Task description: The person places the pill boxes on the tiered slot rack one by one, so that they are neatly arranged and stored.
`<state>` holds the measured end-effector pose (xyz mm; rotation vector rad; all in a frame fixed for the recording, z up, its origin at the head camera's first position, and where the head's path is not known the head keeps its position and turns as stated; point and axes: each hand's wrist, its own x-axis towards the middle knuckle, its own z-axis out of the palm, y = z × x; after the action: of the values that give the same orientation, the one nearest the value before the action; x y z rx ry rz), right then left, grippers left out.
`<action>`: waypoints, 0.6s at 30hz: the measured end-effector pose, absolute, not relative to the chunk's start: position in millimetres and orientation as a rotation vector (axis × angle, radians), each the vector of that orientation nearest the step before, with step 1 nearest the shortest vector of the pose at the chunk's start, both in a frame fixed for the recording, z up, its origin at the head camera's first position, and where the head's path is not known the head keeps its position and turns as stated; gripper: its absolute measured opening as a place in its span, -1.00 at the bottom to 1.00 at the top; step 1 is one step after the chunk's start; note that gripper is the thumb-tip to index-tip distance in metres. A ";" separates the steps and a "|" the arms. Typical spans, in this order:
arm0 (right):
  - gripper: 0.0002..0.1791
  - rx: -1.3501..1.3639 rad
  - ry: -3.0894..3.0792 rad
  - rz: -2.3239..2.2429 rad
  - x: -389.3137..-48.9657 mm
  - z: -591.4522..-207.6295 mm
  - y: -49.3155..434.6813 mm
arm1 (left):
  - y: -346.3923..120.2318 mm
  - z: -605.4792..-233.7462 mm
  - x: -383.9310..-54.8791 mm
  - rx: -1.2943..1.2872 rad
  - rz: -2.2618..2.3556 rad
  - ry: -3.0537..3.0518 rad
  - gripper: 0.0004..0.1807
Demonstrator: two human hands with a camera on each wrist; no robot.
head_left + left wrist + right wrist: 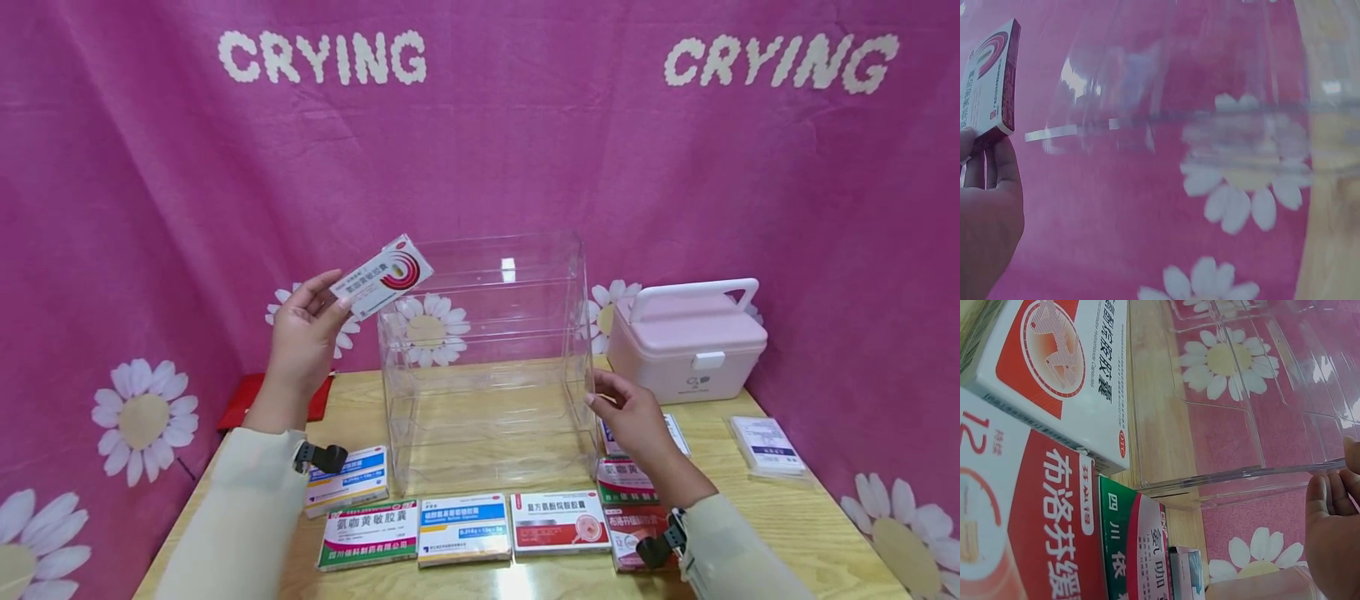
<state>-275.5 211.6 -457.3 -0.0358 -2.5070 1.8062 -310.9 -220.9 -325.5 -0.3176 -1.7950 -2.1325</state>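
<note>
My left hand [303, 337] pinches a white medicine box [384, 277] with red arcs and a capsule printed on it. The box is tilted, raised beside the upper left of a clear plastic display rack [495, 429]. In the left wrist view, the thumb lies on the printed face of the box and the fingers lie behind it. My right hand [633, 421] is at the rack's right side. In the right wrist view, its thumb and fingertips pinch the edge of the clear side panel.
Before the rack lie a green-and-white box [369, 533], a blue-and-white box [465, 531] and a red-and-white box [560, 522]. More boxes flank it, some under my right arm. A pink case [686, 350], white packs [767, 446] and a red item [243, 400] stand farther out.
</note>
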 end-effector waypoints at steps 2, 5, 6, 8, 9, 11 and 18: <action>-0.45 -0.032 -2.500 1.811 -275.2 -458.2 212.7 | -207.2 -317.8 -317.6 -0.330 -2.106 -1.817 -0.51; -0.45 -0.044 -2.493 1.822 -275.5 -459.4 213.6 | -189.1 -307.9 -328.5 -0.338 -2.028 -1.894 -0.50; -0.46 -0.048 -2.492 1.824 -275.5 -459.7 213.9 | -183.4 -305.0 -332.3 -0.343 -2.002 -1.923 -0.50; -0.46 -0.046 -2.491 1.825 -275.4 -460.2 214.1 | -173.1 -299.9 -339.0 -0.343 -1.933 -1.995 -0.50; -0.46 -0.052 -2.491 1.828 -275.8 -460.5 214.1 | -168.3 -297.5 -342.3 -0.340 -1.897 -2.030 -0.51; -0.47 -0.049 -2.491 1.829 -276.2 -460.3 213.8 | -158.9 -293.4 -348.0 -0.345 -1.852 -2.078 -0.52; -0.46 -0.045 -2.485 1.832 -276.8 -460.4 214.4 | -126.3 -284.3 -363.2 -0.388 -1.744 -2.115 -0.57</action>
<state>-276.8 214.4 -460.4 -0.0452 -2.4847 1.8320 -363.2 -126.3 -284.3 -0.3885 -2.1145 -1.7437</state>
